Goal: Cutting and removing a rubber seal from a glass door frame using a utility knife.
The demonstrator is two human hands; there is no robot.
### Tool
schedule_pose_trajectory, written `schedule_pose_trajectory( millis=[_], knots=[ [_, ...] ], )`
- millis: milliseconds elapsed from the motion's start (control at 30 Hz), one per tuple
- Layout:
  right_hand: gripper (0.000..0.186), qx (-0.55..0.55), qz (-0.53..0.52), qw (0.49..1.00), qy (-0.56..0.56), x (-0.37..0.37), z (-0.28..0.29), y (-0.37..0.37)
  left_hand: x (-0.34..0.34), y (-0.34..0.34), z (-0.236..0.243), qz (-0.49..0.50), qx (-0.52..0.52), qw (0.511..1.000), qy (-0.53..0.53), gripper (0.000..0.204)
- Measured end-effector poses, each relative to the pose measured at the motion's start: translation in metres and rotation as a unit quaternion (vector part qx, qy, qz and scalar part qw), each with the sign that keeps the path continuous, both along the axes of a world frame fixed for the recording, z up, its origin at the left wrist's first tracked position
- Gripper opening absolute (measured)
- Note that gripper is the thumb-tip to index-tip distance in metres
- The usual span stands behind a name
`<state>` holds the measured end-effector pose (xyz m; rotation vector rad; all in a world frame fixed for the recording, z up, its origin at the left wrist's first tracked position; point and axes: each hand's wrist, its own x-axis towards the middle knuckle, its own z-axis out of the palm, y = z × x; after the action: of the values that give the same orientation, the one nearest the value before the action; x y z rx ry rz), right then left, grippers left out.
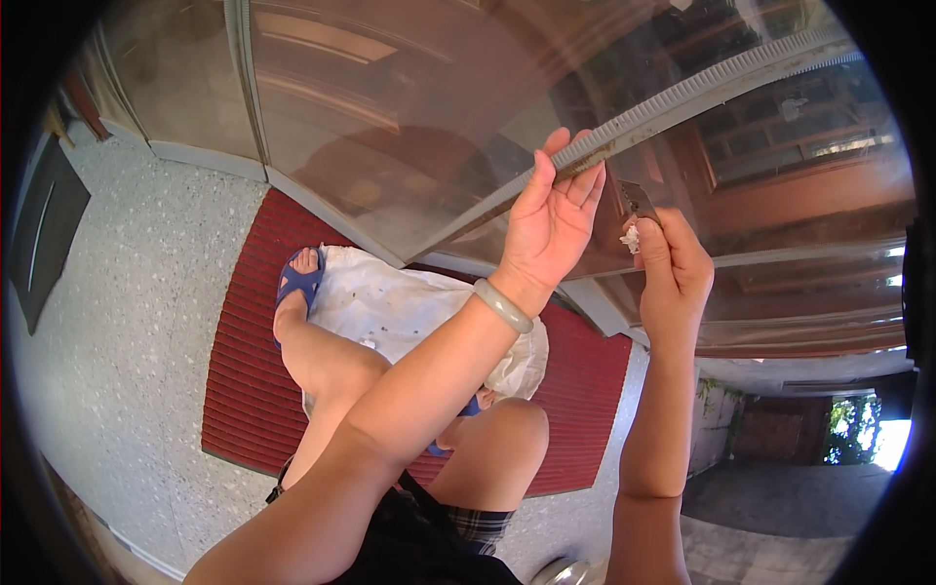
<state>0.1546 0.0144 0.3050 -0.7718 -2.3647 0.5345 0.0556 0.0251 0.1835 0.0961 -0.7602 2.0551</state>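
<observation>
Blade [639, 200] held beside ribbed strip

Right hand [676, 268]: fingers closed on the thin, dark blade, just beside the grey ribbed strip [692, 96]; a crumpled white scrap [631, 240] sits at the thumb. Left hand [553, 219]: fingers curved about the strip's lower edge; firmness of hold cannot be told. Below, a white cloth [390, 292] on the red mat [252, 390] bears small dark bits and a white piece [369, 343].

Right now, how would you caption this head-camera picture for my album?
Left hand at a pale ridged strip, right hand pinching a thin flat piece; below, white cloth on a red mat.
</observation>
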Motion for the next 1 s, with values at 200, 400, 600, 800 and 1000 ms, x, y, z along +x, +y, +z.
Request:
schedule_pose_trajectory(
  millis=[200, 400, 600, 800, 1000],
  knots=[
    [0.017, -0.242, -0.077, 0.955, 0.153, 0.02, -0.023, -0.012, 0.008, 0.002, 0.004, -0.02, -0.002, 1.0, 0.008, 0.038],
    [0.021, -0.387, -0.047, 0.885, 0.253, 0.043, -0.073, 0.0, 0.003, 0.003, -0.016, -0.079, 0.026, 0.997, 0.005, 0.046],
    [0.023, -0.522, -0.064, 0.826, 0.204, 0.077, -0.156, -0.005, -0.005, 0.016, -0.058, -0.149, 0.022, 0.985, 0.083, 0.048],
    [0.024, -0.575, -0.117, 0.81, 0.009, 0.11, -0.188, -0.019, -0.015, -0.005, -0.142, -0.156, -0.27, 0.905, 0.291, 0.041],
    [0.016, -0.553, -0.102, 0.823, -0.078, 0.116, -0.2, -0.039, -0.01, -0.113, -0.327, -0.199, -0.698, 0.418, 0.546, 0.017]
  ],
)
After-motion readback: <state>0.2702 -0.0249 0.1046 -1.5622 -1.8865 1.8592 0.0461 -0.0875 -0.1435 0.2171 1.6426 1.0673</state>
